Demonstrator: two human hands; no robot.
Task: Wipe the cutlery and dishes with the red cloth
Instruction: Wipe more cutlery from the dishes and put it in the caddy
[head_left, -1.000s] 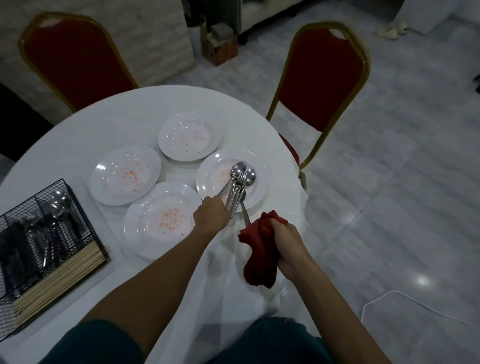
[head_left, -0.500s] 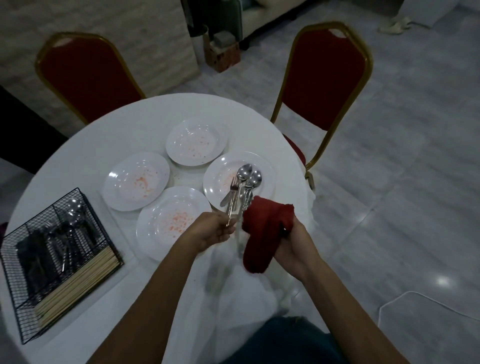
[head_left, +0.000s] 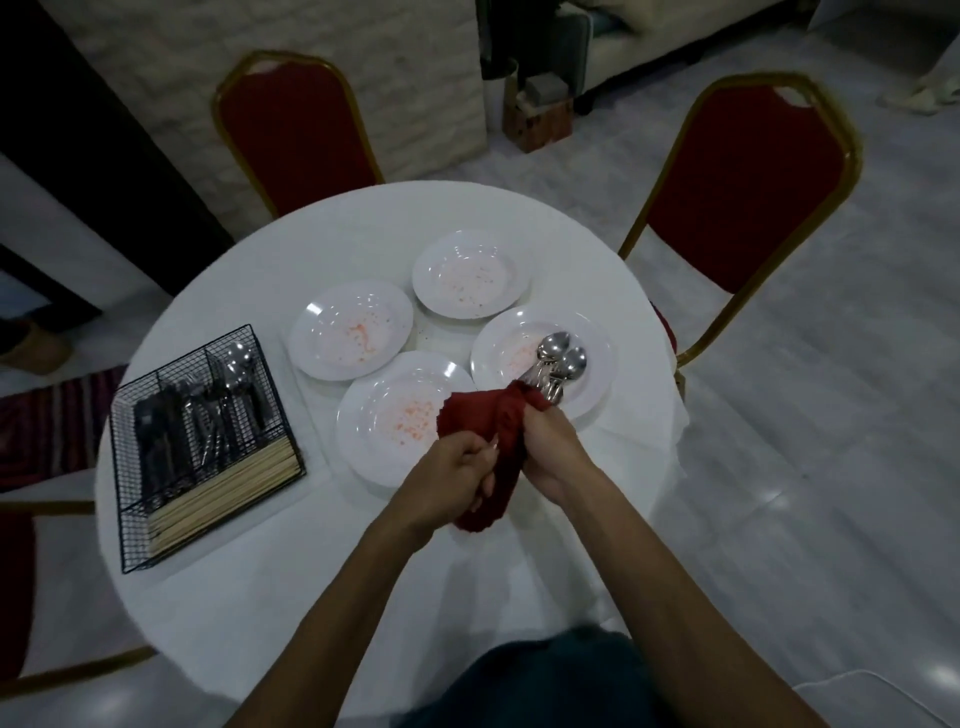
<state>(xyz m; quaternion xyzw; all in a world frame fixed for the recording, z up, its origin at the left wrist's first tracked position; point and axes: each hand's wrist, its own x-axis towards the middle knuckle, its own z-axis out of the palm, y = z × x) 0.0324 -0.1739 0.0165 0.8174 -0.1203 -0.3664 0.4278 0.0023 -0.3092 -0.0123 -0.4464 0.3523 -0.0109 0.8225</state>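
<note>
The left hand has its fingers curled tight round the handle ends of a bundle of cutlery, a sliver of metal showing at the knuckles. The right hand is clenched on the red cloth, which wraps the middle of that bundle; the spoon bowls poke out toward 1 o'clock, over the plate at 2 o'clock. Three more white plates, speckled orange-red, lie close round it: one at 12 o'clock, one at 10 o'clock, one nearest the hands, partly under the cloth. At 9 o'clock sits a black wire caddy with spoons, forks and pale chopsticks in its compartments. All rest on a round table draped in white cloth. Red chairs with gold frames stand at 11 o'clock and 2 o'clock; the floor is glossy grey tile. No readable writing shows anywhere.
</note>
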